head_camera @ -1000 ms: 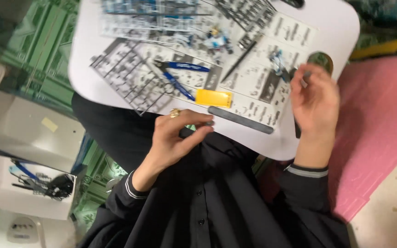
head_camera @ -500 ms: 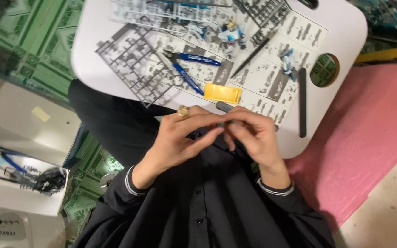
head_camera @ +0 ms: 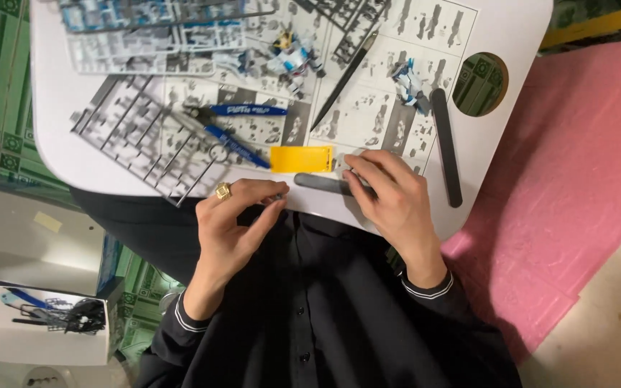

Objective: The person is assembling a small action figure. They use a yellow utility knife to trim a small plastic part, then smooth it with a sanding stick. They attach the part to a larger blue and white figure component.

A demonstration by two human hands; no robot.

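My left hand, with a gold ring on one finger, pinches a tiny grey model part at the near edge of the white table. My right hand rests on the table with its fingers closed over the right end of a flat grey sanding stick that lies there. A yellow block sits just beyond the stick. Blue-handled nippers lie on a grey parts frame left of the block.
A printed instruction sheet carries a thin black knife, a small white-and-blue figure and a second dark sanding stick. More parts frames lie at the back. Pink mat at right; white box of tools at lower left.
My right hand first came from the table's right side to meet the left hand in front of my chest. It has now parted from it and reached onto the grey sanding stick.
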